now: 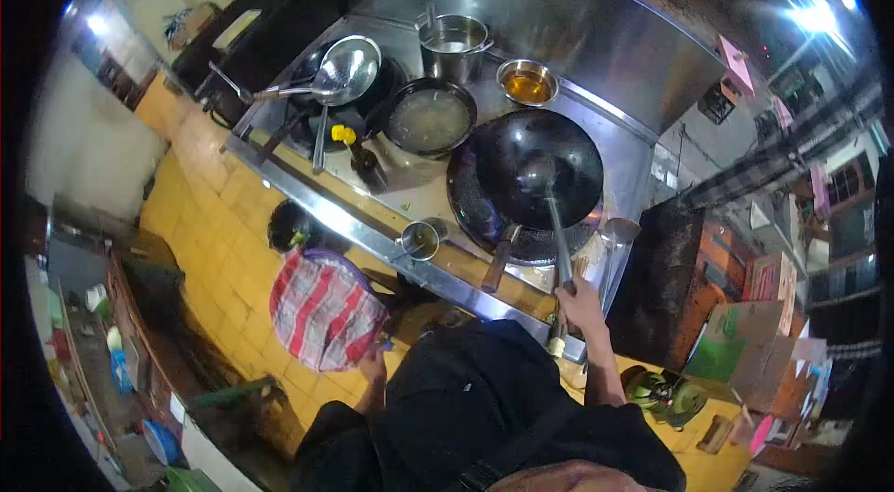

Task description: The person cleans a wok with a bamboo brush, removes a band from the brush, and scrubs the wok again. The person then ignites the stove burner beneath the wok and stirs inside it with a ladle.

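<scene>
My right hand (582, 303) is closed around the handle of a long metal ladle (562, 236). The ladle's bowl rests inside a black wok (521, 138), whose wooden handle (501, 261) points toward me. Low on the left, my left hand (372, 365) is at the edge of a red-and-white striped cloth (321, 310); its fingers show only in part and seem closed on the cloth. The cloth lies over a round tub with a purple rim (340, 259). Right of the wok lies a metal spatula (616, 233).
Across the steel stove counter (317, 208) stand a pan of cloudy liquid (428, 117), a metal pot (453, 47), a bowl of amber liquid (528, 83), a strainer (349, 68), a dark bottle with a yellow cap (366, 163) and a metal cup (421, 240). A cardboard box (745, 343) is at right.
</scene>
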Available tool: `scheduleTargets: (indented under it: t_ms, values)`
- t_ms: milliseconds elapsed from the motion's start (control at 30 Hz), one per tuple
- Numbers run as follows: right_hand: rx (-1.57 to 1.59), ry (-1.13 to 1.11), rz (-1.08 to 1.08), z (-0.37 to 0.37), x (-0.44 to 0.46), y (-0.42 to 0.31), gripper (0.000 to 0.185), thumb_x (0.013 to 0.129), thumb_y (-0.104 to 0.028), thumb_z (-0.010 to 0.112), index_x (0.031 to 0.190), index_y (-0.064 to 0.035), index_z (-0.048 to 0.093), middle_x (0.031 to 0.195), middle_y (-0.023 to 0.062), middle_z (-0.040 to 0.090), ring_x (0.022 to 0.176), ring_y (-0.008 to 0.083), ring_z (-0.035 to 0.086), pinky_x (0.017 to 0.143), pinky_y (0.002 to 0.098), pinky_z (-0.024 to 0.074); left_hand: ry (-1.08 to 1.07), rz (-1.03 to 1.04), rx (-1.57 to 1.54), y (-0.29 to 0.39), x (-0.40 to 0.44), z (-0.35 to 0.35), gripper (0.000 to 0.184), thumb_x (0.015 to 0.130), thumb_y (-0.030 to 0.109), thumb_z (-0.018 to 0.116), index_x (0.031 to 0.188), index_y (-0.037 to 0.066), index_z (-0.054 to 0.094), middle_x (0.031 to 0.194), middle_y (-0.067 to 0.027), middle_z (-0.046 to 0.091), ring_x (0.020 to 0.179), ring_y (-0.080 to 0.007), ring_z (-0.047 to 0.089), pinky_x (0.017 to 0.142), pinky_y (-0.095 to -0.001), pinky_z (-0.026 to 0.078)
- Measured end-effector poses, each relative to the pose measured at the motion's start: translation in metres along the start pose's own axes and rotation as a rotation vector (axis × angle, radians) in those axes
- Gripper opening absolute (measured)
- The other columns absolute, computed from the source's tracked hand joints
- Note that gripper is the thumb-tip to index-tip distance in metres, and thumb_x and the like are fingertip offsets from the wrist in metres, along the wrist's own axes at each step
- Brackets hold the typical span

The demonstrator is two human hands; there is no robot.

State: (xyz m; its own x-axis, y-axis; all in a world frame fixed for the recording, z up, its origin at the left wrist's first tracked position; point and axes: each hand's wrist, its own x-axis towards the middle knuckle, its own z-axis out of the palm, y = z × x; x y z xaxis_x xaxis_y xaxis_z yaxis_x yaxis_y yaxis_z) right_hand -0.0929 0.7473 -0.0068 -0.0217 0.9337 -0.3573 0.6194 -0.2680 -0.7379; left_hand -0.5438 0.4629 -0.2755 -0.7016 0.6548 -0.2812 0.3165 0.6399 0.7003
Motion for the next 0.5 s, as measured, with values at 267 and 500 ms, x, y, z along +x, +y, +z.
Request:
scheduleTargets:
  t_ms: [267,500]
  values:
    - [-0.028,0.197,-0.148,-0.013,-0.003,-0.044,0.029,0.085,-0.011,0.062,0.11,0.0027,0.059,0.066,0.0112,0.06,0.05,0.0235,0.057,0.049,0.0374,0.0459,0.288,-0.809,0.471,-0.065,-0.105,-0.018,0.027,0.085,0.026,0.059,0.081,0.001,0.064,0.075,-0.0139,0.062,0.068,-0.0295,0.059,0.062,-0.0453,0.044]
    - [-0.045,0.05,-0.064,0.003,0.004,-0.023,0.026,0.086,-0.015,0.06,0.107,0.0013,0.061,0.075,0.0153,0.065,0.056,0.0222,0.063,0.052,0.0378,0.0486,0.332,-0.881,0.441,-0.04,-0.063,0.005,0.025,0.087,0.026,0.058,0.091,0.003,0.068,0.09,-0.0139,0.065,0.081,-0.0297,0.062,0.072,-0.0467,0.047]
